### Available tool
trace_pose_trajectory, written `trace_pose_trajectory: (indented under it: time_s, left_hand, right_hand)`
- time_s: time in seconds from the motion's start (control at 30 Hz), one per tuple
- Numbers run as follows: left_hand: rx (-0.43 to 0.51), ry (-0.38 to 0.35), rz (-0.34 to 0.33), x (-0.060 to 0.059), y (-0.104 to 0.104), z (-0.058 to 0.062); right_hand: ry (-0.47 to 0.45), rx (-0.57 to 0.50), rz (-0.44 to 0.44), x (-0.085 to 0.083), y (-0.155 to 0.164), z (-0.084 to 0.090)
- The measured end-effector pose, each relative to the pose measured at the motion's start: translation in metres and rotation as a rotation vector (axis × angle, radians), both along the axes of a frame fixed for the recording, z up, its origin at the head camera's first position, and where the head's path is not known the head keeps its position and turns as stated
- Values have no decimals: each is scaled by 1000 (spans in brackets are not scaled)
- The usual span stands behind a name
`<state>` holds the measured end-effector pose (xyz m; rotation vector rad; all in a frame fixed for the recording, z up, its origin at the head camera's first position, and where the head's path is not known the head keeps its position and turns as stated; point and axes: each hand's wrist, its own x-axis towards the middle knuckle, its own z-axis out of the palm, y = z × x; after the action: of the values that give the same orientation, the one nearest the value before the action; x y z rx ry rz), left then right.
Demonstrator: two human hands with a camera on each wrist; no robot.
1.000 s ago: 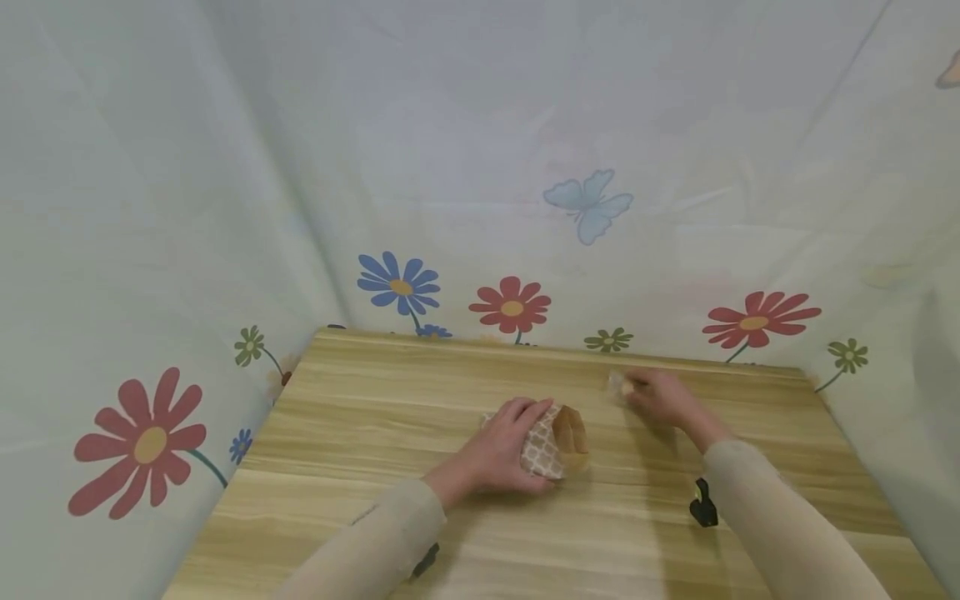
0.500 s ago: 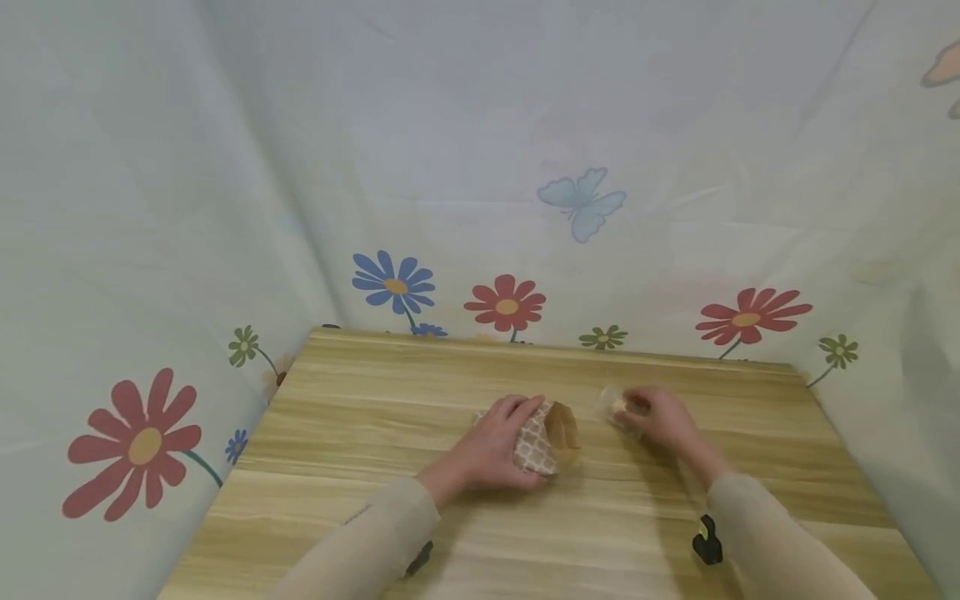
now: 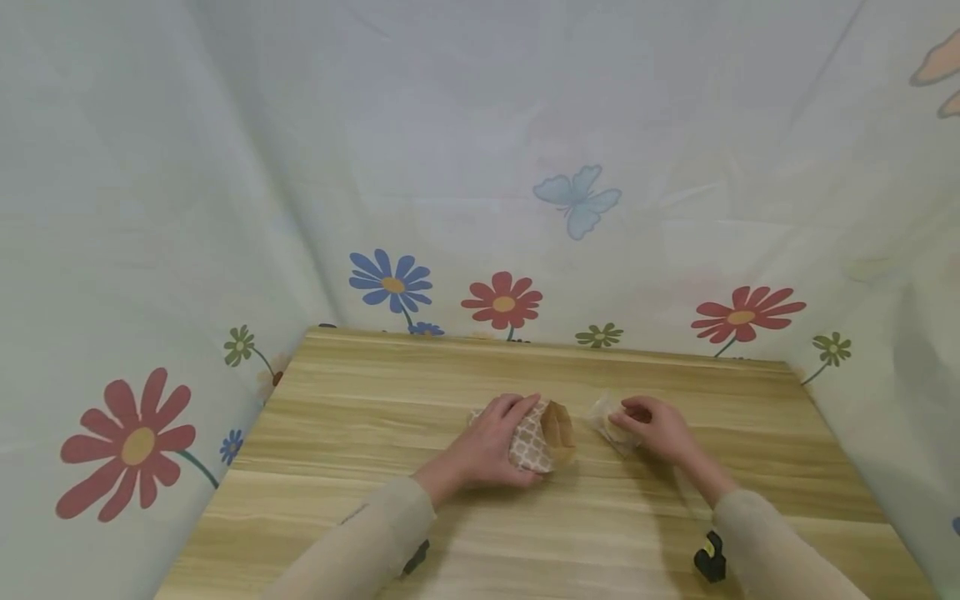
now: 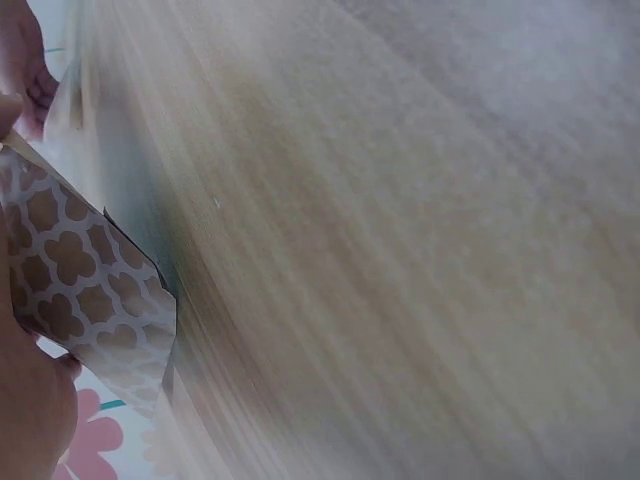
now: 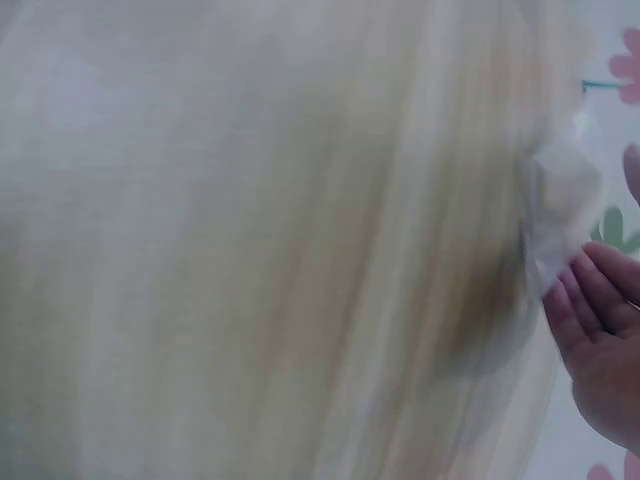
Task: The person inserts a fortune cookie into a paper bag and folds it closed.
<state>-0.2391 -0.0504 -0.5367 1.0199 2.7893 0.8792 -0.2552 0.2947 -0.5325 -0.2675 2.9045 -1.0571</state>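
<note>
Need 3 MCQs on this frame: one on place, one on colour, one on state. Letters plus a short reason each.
1. Where is the clear packet relative to the paper bag?
A. Inside the bag
B. On the bag's open-mouth side, apart from it
C. Under the left hand

2. What pattern does the bag carry?
A. Brown and white lattice
B. Blue stripes
C. Plain black

3. How does the left hand meet the bag?
A. Hovers above without contact
B. Grips it, fingers curled over the top
C. Lies flat on the table away from it

Answers:
1 B: the head view shows the packet at the right hand, with bare table between it and the bag's mouth.
2 A: the left wrist view shows brown shapes in a white lattice.
3 B: the head view shows the fingers wrapped over the bag.
</note>
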Motion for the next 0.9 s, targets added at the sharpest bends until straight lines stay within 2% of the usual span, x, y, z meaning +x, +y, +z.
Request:
trace_pose_trajectory:
  time_s: [0.13,0.33,0.5,0.77,0.9]
  left_hand:
    - [2,-3,-3,0,0,0]
    - [-3,0,-4,-1,-1,-1]
    - [-4,12,-3,-1,-2,-2]
    - [-8,28,-7,-2,-1,-3]
    - [-10,30,-8,-3,-2,-5]
  right_hand:
    - [-73,-66,-25,-2,10,3]
    - [-154,-125,40,-9,17,6]
    - [-172,-135,92,-13,14,5]
    - [-209,-135,100,-15,6,3]
    - [-201,-157,145,-15,2,3]
